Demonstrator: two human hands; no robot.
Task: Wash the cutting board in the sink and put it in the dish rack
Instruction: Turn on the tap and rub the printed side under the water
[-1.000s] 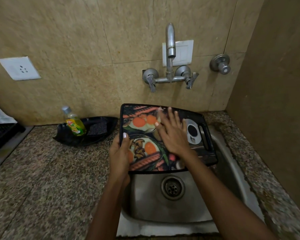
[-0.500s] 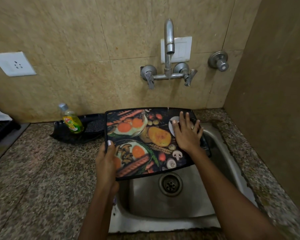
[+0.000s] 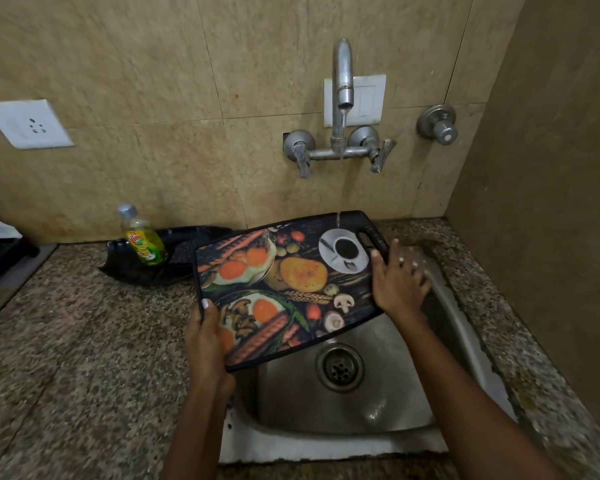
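Observation:
The cutting board point(image 3: 291, 278), black-rimmed with a printed food picture, is held tilted over the steel sink point(image 3: 388, 400). My left hand point(image 3: 208, 337) grips its lower left edge, thumb on top. Across the board's right edge, beside the handle slot, lies my right hand point(image 3: 399, 278) with fingers spread and reaching past the rim. A thin stream of water runs from the tap point(image 3: 342, 81) onto the board's far edge. At the far left edge of view sits part of the black dish rack point(image 3: 0, 258).
A green dish-soap bottle point(image 3: 146, 244) stands on a black tray point(image 3: 181, 268) left of the board. The granite counter point(image 3: 66, 341) surrounds the sink, with the drain point(image 3: 340, 367) below the board. A brown wall point(image 3: 551, 202) closes in on the right. A socket point(image 3: 26, 123) is on the tiled wall.
My right hand has slid rightward over the board from its middle to its right edge, uncovering the printed picture. The board has swung counter-clockwise while my left hand kept its grip.

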